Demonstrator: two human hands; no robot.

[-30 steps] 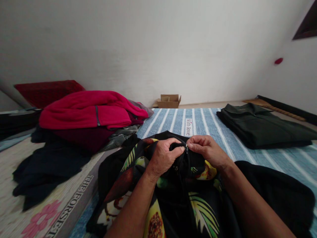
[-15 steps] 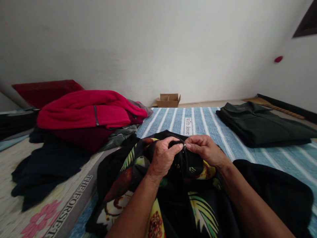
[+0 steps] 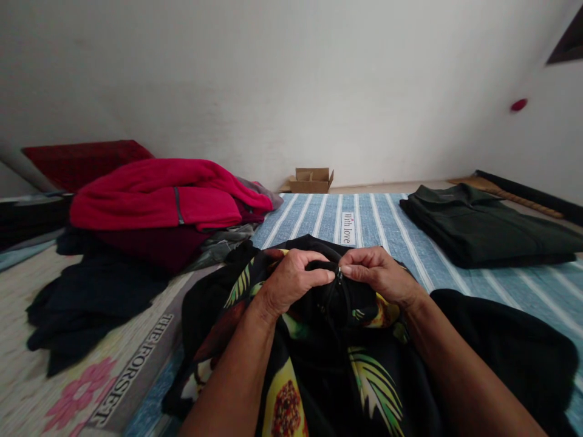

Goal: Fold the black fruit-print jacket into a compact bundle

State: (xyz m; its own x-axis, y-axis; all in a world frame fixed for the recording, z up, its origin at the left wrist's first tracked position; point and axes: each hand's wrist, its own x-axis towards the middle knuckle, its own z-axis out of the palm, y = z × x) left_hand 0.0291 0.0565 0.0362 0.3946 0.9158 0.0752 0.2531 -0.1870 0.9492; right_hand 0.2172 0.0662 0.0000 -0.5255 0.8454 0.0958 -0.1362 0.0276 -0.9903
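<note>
A black jacket point(image 3: 364, 370) printed with palm leaves and fruit lies in front of me on a blue striped mat point(image 3: 392, 227). My left hand point(image 3: 291, 282) is closed, pinching the jacket's black collar edge beside the zip. My right hand point(image 3: 380, 276) is closed too, its thumb and fingers pinching the small metal zip pull point(image 3: 338, 275) at the top of the zip. The two hands touch at the fingertips over the collar.
A pile of clothes with a pink fleece point(image 3: 168, 194) on top and dark garments point(image 3: 86, 297) under it lies to the left. A folded dark green garment point(image 3: 487, 224) rests at the right. A cardboard box point(image 3: 312, 180) stands by the white wall. A flowered mat point(image 3: 91, 376) covers the near left.
Both hands stay pinched at the zip top and have shifted only slightly down and left; the view has tilted a little.
</note>
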